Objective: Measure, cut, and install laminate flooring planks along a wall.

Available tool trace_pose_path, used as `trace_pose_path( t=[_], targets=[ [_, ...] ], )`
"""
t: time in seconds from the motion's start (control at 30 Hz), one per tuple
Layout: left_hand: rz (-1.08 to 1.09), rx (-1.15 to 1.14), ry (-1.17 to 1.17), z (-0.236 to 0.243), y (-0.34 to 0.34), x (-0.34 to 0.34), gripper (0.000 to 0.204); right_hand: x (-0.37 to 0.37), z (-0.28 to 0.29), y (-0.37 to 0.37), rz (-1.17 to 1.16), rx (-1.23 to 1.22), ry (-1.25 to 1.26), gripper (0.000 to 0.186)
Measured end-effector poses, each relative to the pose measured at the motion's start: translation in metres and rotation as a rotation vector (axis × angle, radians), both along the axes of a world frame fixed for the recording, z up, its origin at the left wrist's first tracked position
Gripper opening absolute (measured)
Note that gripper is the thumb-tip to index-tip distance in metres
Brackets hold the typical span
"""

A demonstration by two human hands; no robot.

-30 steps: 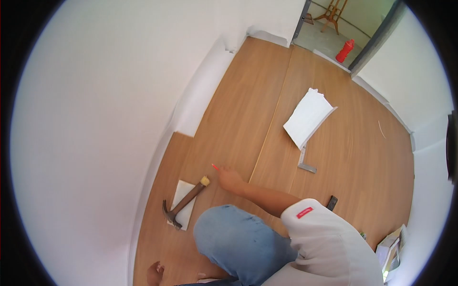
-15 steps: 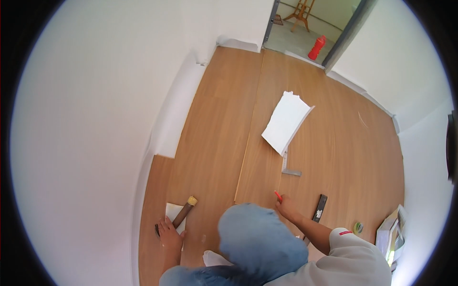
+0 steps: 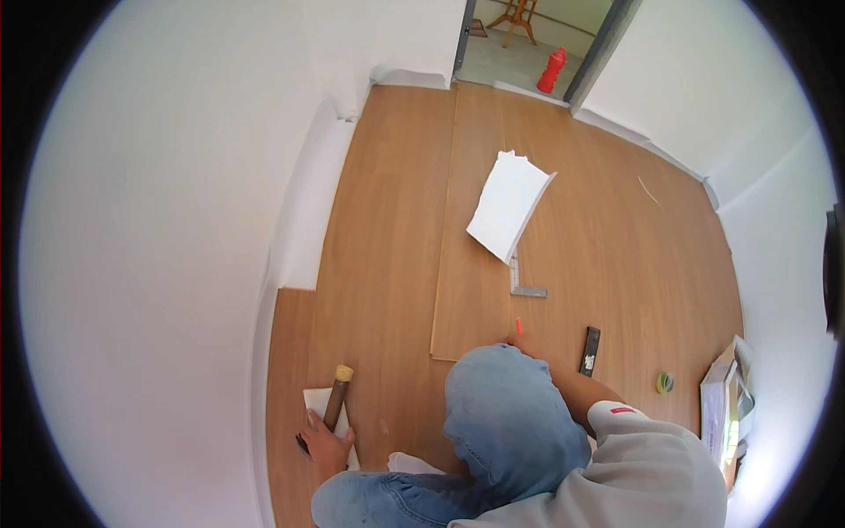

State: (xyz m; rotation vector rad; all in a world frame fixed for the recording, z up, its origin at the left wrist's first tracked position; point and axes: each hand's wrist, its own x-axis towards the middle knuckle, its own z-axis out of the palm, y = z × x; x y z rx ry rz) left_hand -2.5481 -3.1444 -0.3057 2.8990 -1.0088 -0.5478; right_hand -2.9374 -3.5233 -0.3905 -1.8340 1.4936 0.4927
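My left hand (image 3: 328,447) lies at the lower left over the near end of a tool with a thick brown handle (image 3: 335,406) and a pale yellow end. Its fingers and thumb come down on both sides of the handle; a dark part shows beside the hand. Beneath is a white piece (image 3: 316,399). Partly hidden by my raised knee, my right hand (image 3: 525,341) pinches a thin red marking stick, perhaps a pencil (image 3: 519,326), near a cut board edge. Just beyond lies a metal try square (image 3: 529,292), its blade end partly under a torn white sheet (image 3: 510,204).
Wood-look boards (image 3: 387,229) cover the floor. A black bar-shaped tool (image 3: 591,350) and a tape roll (image 3: 664,383) lie to the right, with a package (image 3: 719,405) by the wall. A red bottle (image 3: 552,70) stands beyond the doorway. White lining (image 3: 308,211) borders the left wall.
My view has shifted, and my knee now covers more of my right hand. The red stick points more upright. Under my left hand the brown-handled tool and white piece have turned slightly.
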Motion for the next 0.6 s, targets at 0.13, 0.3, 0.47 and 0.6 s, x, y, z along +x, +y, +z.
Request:
trace_pose_path(
  t=[0.13,0.3,0.47,0.6],
  targets=[
    [0.176,0.071,0.020,-0.004,0.029,-0.031,0.117,0.004,-0.009,-0.014,0.047,-0.147,-0.077,0.028],
    [0.375,0.282,0.084,0.023,0.055,-0.064,0.101,0.005,-0.011,-0.022,0.170,-0.292,-0.167,0.028],
    [0.439,0.276,0.047,0.016,0.104,-0.080,0.093,0.059,0.082,-0.035,-0.317,-0.340,-0.170,0.033],
    [0.438,0.201,0.034,0.004,0.115,-0.090,0.086,0.083,0.102,-0.101,0.113,-0.856,-0.156,0.049]
  ],
)
